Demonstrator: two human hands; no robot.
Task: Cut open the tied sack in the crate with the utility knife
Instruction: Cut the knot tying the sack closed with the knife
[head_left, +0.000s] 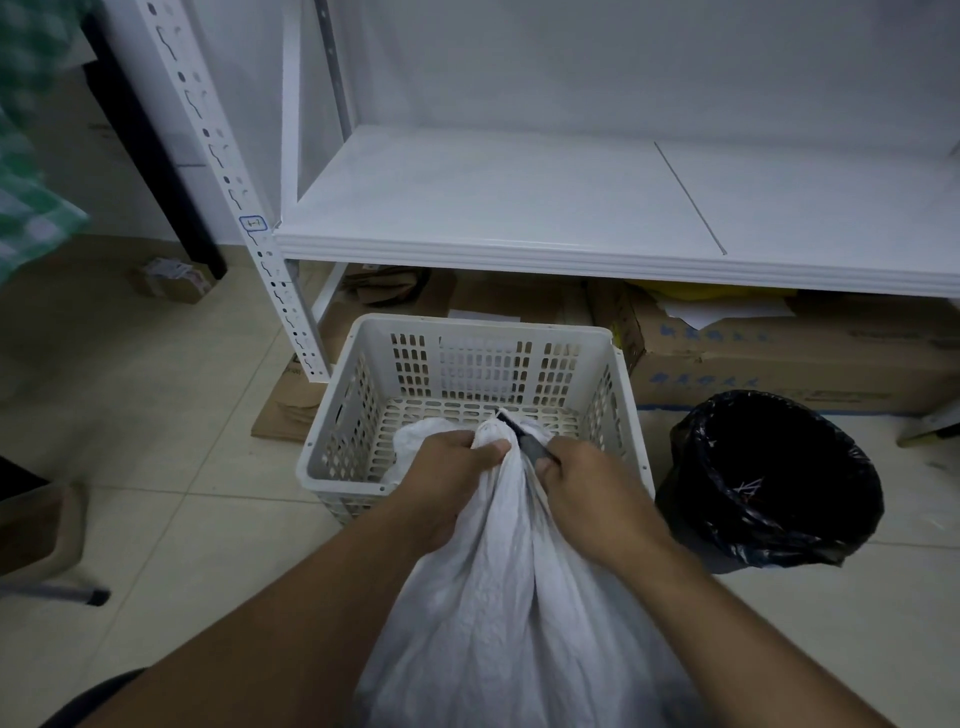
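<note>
A white woven sack (514, 613) stretches from the white perforated crate (363, 374) toward me, its gathered neck raised over the crate's near edge. My left hand (452, 467) is closed around the bunched neck of the sack. Just to its right, my right hand (582, 483) grips a dark utility knife (524, 436), whose tip points away from me and lies against the top of the neck. The sack's tie is hidden by the folds and my fingers.
A white metal shelf (571, 254) overhangs the crate at the back. A bin lined with a black bag (769, 478) stands to the crate's right. Cardboard boxes (779, 358) sit under the shelf. A small box (171, 280) lies on the tiled floor at left.
</note>
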